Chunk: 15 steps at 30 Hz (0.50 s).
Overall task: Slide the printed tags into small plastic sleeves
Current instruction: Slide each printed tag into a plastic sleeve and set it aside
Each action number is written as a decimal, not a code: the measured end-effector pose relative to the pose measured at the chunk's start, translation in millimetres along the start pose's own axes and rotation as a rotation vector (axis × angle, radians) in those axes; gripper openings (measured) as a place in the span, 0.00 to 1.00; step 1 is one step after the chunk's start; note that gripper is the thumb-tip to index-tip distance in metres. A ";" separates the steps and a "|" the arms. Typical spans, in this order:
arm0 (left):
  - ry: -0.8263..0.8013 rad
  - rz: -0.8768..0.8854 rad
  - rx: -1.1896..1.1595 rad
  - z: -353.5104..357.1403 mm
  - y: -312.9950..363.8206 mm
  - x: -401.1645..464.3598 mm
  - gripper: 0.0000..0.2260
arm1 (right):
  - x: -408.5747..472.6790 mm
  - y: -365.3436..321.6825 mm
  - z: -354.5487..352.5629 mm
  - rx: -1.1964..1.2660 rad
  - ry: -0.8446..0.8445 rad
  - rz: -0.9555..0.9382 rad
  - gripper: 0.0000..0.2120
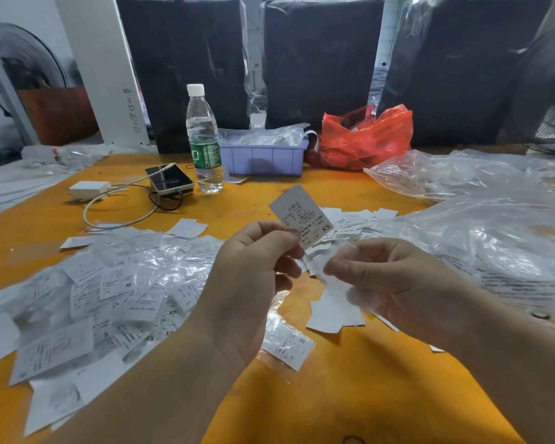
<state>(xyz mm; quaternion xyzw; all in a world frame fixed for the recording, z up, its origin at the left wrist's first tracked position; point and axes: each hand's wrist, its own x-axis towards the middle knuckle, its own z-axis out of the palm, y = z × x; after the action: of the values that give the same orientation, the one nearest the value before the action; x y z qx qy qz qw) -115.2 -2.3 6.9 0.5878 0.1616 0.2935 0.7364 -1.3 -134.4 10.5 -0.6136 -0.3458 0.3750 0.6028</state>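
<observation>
My left hand (pixel 253 277) pinches a white printed tag (pixel 302 216) marked XS by its lower edge, so the tag stands tilted above the table. My right hand (pixel 394 277) holds a small clear plastic sleeve (pixel 350 251) between thumb and fingers, just right of the tag's bottom. The sleeve is blurred and nearly transparent. A heap of tags in sleeves (pixel 119 293) lies at the left. Loose white tags (pixel 353 221) lie behind my hands, and blank-side tags (pixel 334 309) lie under my right hand.
The table (pixel 244 206) is orange. At the back stand a water bottle (pixel 204 139), a phone (pixel 170 179) with a charger cable, a purple bin (pixel 263 158) and a red bag (pixel 366 139). Large clear plastic bags (pixel 481 225) cover the right side.
</observation>
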 end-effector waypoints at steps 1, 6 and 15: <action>0.000 0.012 0.007 0.3 0.9 -0.4 0.07 | -0.4 -0.3 0.4 -0.004 0.004 0.000 0.12; -0.018 0.010 -0.004 0.3 1.9 -0.4 0.08 | -1.3 -0.4 1.3 -0.015 0.027 0.007 0.11; -0.072 -0.012 0.034 -3.3 -2.1 1.3 0.03 | -0.5 0.3 0.6 -0.062 -0.021 -0.003 0.11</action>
<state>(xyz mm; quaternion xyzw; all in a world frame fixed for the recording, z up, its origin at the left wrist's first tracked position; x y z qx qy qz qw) -115.6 0.8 4.2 0.6095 0.1434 0.2651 0.7332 -2.1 -134.5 10.2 -0.6276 -0.3644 0.3696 0.5803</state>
